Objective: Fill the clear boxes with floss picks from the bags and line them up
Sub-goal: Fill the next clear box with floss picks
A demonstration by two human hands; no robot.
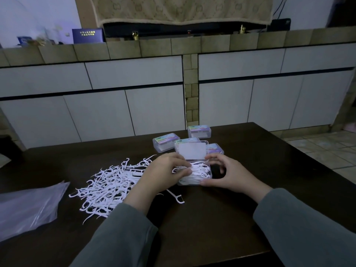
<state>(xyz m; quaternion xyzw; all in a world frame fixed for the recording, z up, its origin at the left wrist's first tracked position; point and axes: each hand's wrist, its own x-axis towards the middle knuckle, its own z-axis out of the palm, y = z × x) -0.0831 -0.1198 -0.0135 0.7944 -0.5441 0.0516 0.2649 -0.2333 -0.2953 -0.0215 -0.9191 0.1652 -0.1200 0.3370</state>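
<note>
Hands (pixel 167 170) (pixel 221 174) cupped around open box (pixel 200 176)

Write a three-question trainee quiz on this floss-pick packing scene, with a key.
1. True or false: the open clear plastic box between the hands already holds white floss picks.
2. Which hand pinches picks over the box? A) left hand B) right hand
3. Fill in: the loose pile of white floss picks lies to the ____ of the open box.

Key: 1 true; 2 A; 3 left. The right hand steadies the box; closed clear labelled boxes stand behind it on the dark table.
</note>
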